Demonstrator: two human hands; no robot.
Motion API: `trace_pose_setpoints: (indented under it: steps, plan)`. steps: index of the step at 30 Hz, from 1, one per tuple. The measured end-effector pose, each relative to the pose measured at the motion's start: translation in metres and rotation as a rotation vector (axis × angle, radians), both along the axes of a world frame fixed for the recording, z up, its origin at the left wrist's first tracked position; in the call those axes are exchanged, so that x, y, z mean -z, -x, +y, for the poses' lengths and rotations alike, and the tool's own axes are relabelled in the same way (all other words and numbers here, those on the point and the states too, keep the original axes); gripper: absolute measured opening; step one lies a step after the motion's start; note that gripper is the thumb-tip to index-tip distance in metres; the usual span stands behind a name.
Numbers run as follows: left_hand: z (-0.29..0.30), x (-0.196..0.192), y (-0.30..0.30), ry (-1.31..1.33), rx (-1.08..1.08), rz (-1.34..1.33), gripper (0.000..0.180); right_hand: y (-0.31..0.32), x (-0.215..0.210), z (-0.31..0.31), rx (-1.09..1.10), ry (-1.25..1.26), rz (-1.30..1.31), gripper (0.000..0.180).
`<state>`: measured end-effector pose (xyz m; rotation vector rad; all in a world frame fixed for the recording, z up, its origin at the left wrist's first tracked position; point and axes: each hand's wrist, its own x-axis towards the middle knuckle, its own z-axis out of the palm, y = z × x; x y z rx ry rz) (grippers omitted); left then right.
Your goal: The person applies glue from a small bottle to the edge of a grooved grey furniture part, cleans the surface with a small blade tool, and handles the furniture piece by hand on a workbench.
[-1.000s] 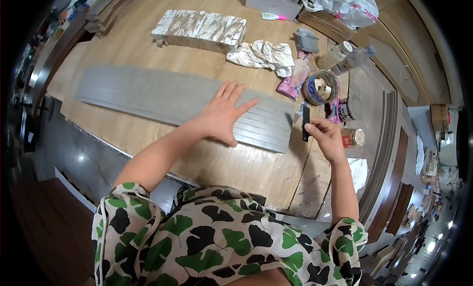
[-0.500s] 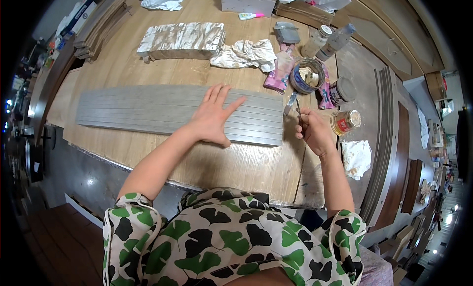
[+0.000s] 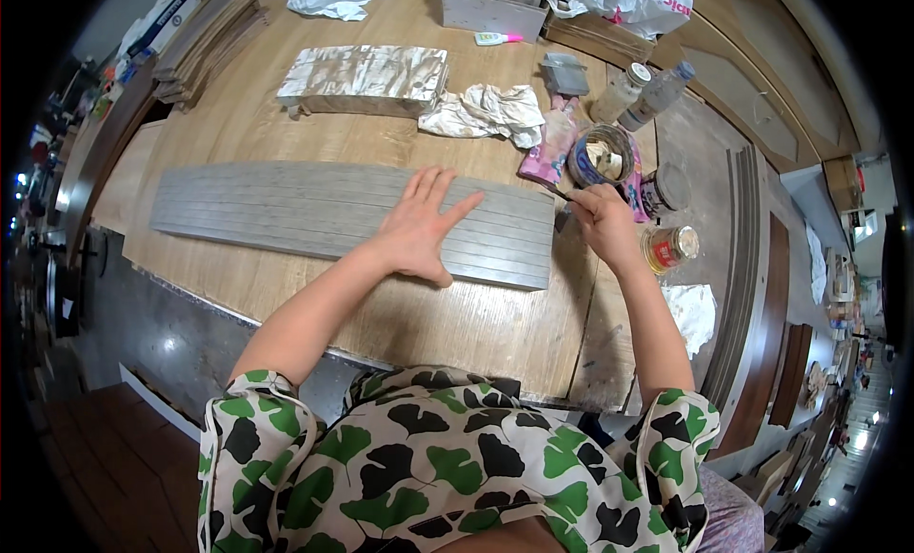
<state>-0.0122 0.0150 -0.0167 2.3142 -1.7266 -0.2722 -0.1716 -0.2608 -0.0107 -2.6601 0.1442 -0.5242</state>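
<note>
My left hand (image 3: 419, 237) lies with spread fingers across a bundle of long grey strips (image 3: 276, 206) set side by side. Its thumb reaches over the near edge. By the bundle's far right corner, my right hand (image 3: 606, 222) pinches a thin dark tool (image 3: 555, 191) pointing left; its kind is too small to make out. Just beyond that hand stands a round tub (image 3: 578, 163) with pale matter inside. A pink patterned packet (image 3: 550, 153) lies left of the tub, and a jar with a red label (image 3: 669, 249) is right of my wrist.
Behind the strips are a paint-smeared block (image 3: 367, 77) and a crumpled stained cloth (image 3: 486, 113). Two bottles, one a clear bottle (image 3: 657, 96), and a dark can (image 3: 665, 189) stand to the right. A white folded cloth (image 3: 689, 317) lies near my right forearm.
My right hand has turned and moved slightly up, bringing the thin tool from upright to pointing left at the strips' right end. My left hand stays on the strips.
</note>
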Motion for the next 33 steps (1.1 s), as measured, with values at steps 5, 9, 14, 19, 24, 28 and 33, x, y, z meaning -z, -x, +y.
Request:
trace_pose_setpoints:
  steps: [5, 9, 14, 19, 24, 28, 33]
  plan:
    - [-0.001, 0.000, 0.001, 0.016, 0.005, 0.005, 0.119, -0.006, 0.000, 0.003, -0.100, 0.303, 0.095, 0.013]
    - [-0.001, 0.001, 0.002, 0.008, 0.003, 0.018, 0.119, 0.035, -0.003, 0.024, -0.191, 0.483, 0.134, 0.017]
    - [0.001, -0.003, 0.003, -0.029, -0.018, 0.010, 0.118, 0.114, -0.018, 0.075, -0.387, 0.176, 0.199, 0.028]
    - [-0.006, -0.008, 0.002, 0.028, 0.025, 0.029, 0.117, 0.024, -0.010, 0.014, -0.062, 0.066, -0.118, 0.025]
    - [-0.005, -0.008, 0.002, -0.013, 0.017, -0.023, 0.117, 0.039, 0.010, 0.026, -0.184, 0.322, -0.027, 0.011]
    - [-0.002, -0.008, 0.004, -0.003, 0.005, -0.020, 0.119, 0.104, 0.007, 0.068, -0.333, 0.045, -0.024, 0.008]
    - [-0.016, -0.016, 0.012, -0.031, 0.031, -0.019, 0.120, 0.043, 0.020, 0.008, 0.051, -0.117, -0.287, 0.011]
